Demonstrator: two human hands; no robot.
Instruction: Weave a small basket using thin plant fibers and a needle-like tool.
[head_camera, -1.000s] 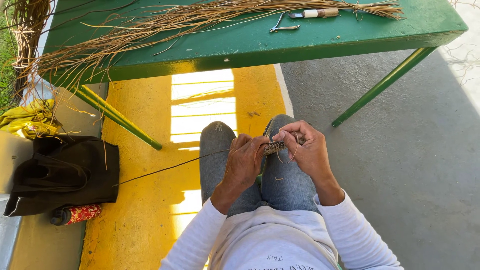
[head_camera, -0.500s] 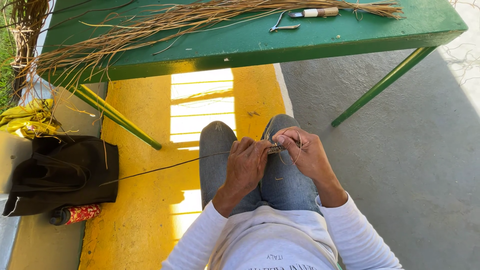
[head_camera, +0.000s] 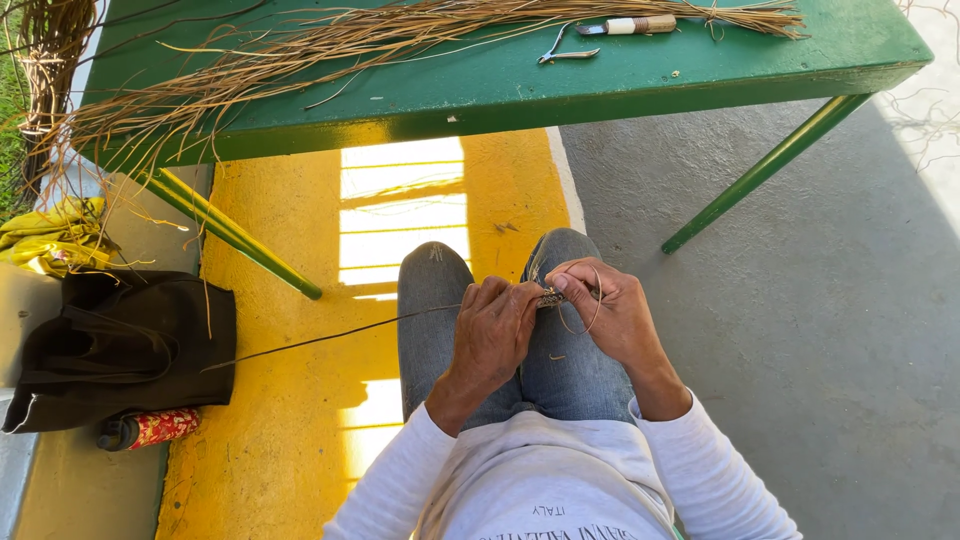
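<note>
— Woven piece (head_camera: 551, 297), small and braided, pinched between both hands above the knees, over blue jeans (head_camera: 430, 300).
— Left hand (head_camera: 493, 333)?
— Closed around the near end, fingertips pressed on the weave, back of the hand up. Thin dark strand (head_camera: 330, 337) running out from under it to the left, across the yellow floor (head_camera: 290, 440).
— Right hand (head_camera: 612, 315)?
— Thumb and forefinger nipped on the other end of the weave. Loop of pale fibre (head_camera: 590, 318) curling over the knuckles.
— Anything packaged or labelled close by?
— Left of the knees, black bag (head_camera: 120, 345) slumped on the ground; just under its edge, small round bottle (head_camera: 150, 429) lying on its side, red patterned wrap, dark cap. Print too small to make out.
— Further off?
— Crumpled yellow cloth (head_camera: 50, 235) beyond the bag, near the left edge. Grey concrete (head_camera: 800, 330) on the right.
— Farthest?
— Green table (head_camera: 620, 85) on slanted green legs. Long bundle of dry straw-coloured fibres (head_camera: 330, 45) strewn along it, spilling off the left end. Small metal pliers (head_camera: 565, 48) beside a knife with a pale wrapped handle (head_camera: 640, 24), both at the far edge.
</note>
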